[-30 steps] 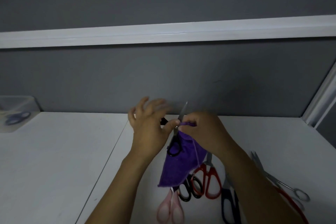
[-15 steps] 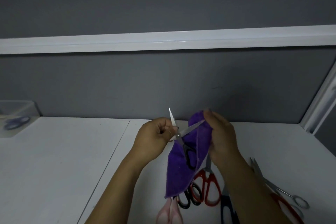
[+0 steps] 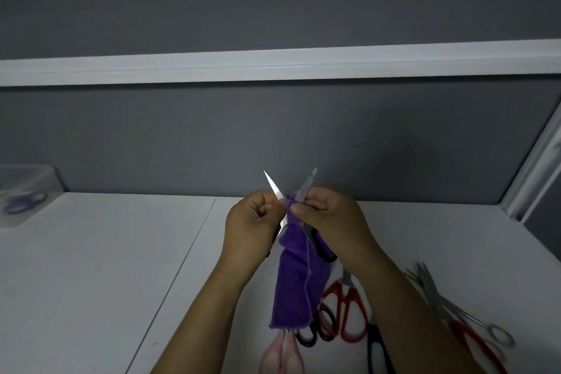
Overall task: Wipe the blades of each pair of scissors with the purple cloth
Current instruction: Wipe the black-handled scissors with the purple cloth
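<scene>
Our left hand (image 3: pixel 253 223) and right hand (image 3: pixel 332 219) meet just below the middle of the view, knuckles nearly touching, backs turned toward us. The left forearm (image 3: pixel 206 313) comes in from 7 o'clock and runs toward 1 o'clock; the right forearm (image 3: pixel 409 313) comes in from 5 o'clock and runs toward 11 o'clock. Both wrists are nearly straight. Our left hand is curled into a fist and grips the scissors (image 3: pixel 272 185) at one blade, which points to 11 o'clock. Our right hand pinches the purple cloth (image 3: pixel 291 288) between thumb (image 3: pixel 297 208) and fingertips round the other blade, which points to 1 o'clock.
</scene>
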